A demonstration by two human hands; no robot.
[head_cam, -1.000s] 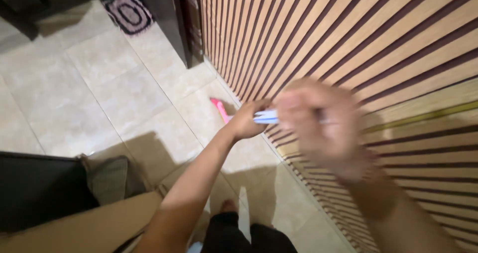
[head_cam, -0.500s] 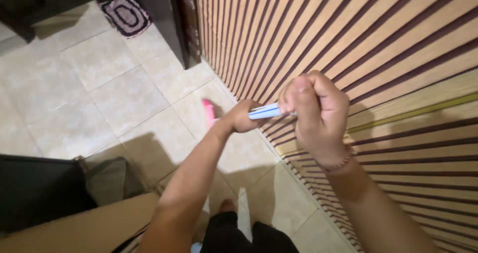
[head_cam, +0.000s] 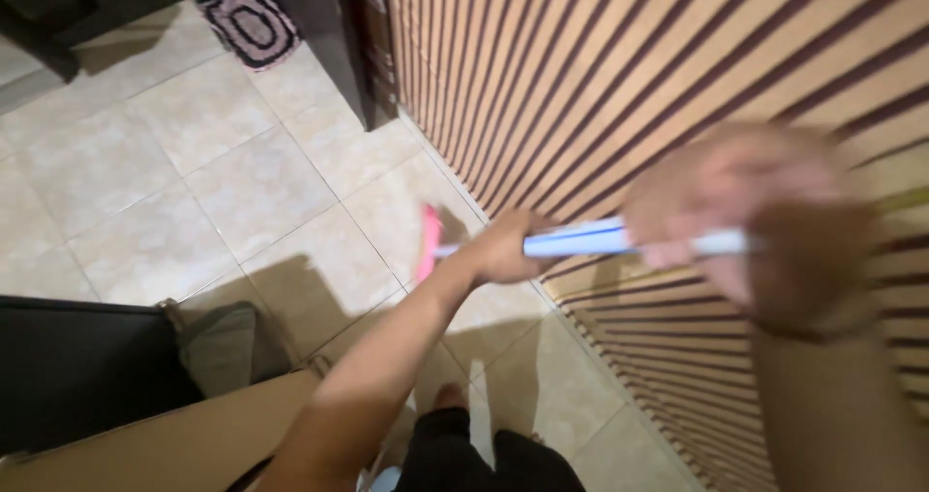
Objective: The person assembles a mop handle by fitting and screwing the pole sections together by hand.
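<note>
head view: on the tiled floor (head_cam: 145, 173) near the slatted wall's (head_cam: 619, 76) foot sits the pink mop head (head_cam: 429, 242). its white-and-blue handle (head_cam: 581, 241) rises rightward through both hands: the left hand (head_cam: 505, 250) is wrapped around the lower part, the blurred right hand (head_cam: 764, 216) closed on the upper end.

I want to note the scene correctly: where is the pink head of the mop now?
In the head view, the pink mop head is on the tiled floor left of centre, close to the slatted wall, beyond the left hand.
</note>
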